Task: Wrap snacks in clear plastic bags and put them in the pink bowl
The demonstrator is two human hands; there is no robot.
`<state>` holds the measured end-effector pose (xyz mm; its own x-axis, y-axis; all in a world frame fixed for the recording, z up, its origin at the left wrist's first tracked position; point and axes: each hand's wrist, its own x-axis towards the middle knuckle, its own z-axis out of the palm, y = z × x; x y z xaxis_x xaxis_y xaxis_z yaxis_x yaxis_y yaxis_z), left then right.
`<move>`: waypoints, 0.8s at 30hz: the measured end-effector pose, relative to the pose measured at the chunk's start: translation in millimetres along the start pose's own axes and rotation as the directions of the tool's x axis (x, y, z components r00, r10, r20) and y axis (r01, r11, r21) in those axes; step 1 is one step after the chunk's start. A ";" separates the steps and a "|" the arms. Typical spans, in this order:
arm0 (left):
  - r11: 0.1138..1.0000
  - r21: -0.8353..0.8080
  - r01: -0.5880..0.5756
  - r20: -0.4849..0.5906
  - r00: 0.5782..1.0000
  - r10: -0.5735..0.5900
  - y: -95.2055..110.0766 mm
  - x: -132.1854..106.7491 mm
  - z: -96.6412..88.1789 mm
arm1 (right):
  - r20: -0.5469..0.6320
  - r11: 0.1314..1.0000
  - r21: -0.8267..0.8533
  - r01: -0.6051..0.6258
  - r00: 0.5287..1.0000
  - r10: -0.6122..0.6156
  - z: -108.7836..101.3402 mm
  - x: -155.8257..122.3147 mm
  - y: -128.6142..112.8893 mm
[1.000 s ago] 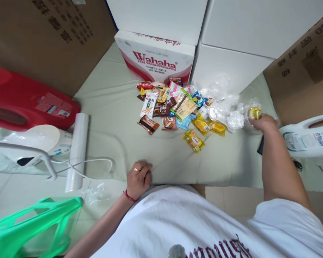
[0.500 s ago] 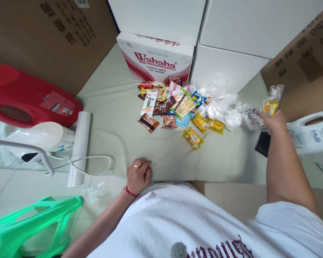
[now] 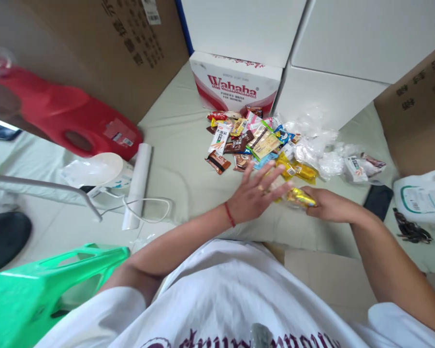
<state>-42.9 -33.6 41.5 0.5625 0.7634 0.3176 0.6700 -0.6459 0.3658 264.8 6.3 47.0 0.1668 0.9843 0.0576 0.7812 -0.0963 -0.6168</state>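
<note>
My right hand (image 3: 328, 205) grips a clear plastic bag with yellow snack packets (image 3: 299, 197) inside, low over the cloth-covered surface (image 3: 188, 183). My left hand (image 3: 252, 195) reaches in from the other side, fingers spread, close to the bag's left end; whether it touches the bag I cannot tell. Just beyond the hands lies a pile of wrapped snacks, among them a white packet (image 3: 219, 138), a green-edged packet (image 3: 264, 141), a brown packet (image 3: 218, 162) and a yellow packet (image 3: 304, 172). Crumpled clear bags (image 3: 308, 145) sit right of the pile.
A bag with snacks (image 3: 357, 169) lies at the right, near a black phone (image 3: 378, 203) and a white jug (image 3: 424, 195). Behind stands a Wahaha box (image 3: 235, 87). At left are a red jug (image 3: 90, 123), a plastic roll (image 3: 138, 186) and a green stool (image 3: 58, 285).
My right hand has brought the bag of yellow packets from the far right to the middle. My left hand has risen from the front edge and spread its fingers. The view has shifted left.
</note>
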 end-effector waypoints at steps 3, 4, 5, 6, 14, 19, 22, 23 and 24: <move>0.999 0.007 0.050 0.236 0.971 -0.050 -1.3 21.8 11.3 | 0.185 0.993 0.079 0.085 0.978 -0.099 21.3 -8.7 -17.0; 0.991 0.016 0.132 0.262 0.956 -0.131 -2.6 22.3 18.1 | 0.241 0.989 0.105 0.103 0.962 -0.126 26.3 -11.1 -20.1; 0.973 0.013 0.229 0.263 0.938 -0.224 -3.9 20.6 26.0 | 0.297 0.984 0.133 0.116 0.943 -0.151 31.0 -13.4 -22.0; 0.944 -0.017 0.328 0.244 0.917 -0.314 -5.0 17.6 34.8 | 0.355 0.979 0.165 0.124 0.918 -0.176 36.0 -15.6 -23.3; 0.227 -0.918 0.325 0.127 0.784 -0.608 3.1 9.7 82.1 | 0.299 0.978 0.141 0.151 0.936 -0.188 107.7 -45.3 -58.2; -0.166 -0.978 0.125 0.203 0.752 -0.627 8.1 15.1 78.6 | 0.127 0.963 0.034 0.267 0.955 -0.269 136.2 -66.0 -73.3; -0.260 -0.952 0.161 0.303 0.611 -0.732 -1.1 12.5 76.9 | 0.251 0.918 0.340 0.205 0.921 -0.298 128.1 -62.5 -59.0; -0.292 -0.943 0.162 0.328 0.602 -0.727 -3.8 11.6 76.7 | 0.269 0.887 0.444 0.124 0.926 -0.265 123.2 -61.0 -53.7; -0.325 -0.933 0.158 0.349 0.624 -0.700 -5.1 11.2 76.6 | 0.283 0.846 0.532 0.036 0.934 -0.218 118.5 -60.4 -49.5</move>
<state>-2.9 -21.2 -23.8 0.0511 0.9303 -0.3633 -0.5806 0.3236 0.7471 144.8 -30.8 -18.9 -0.1846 0.9822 -0.0341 0.3472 0.0327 -0.9372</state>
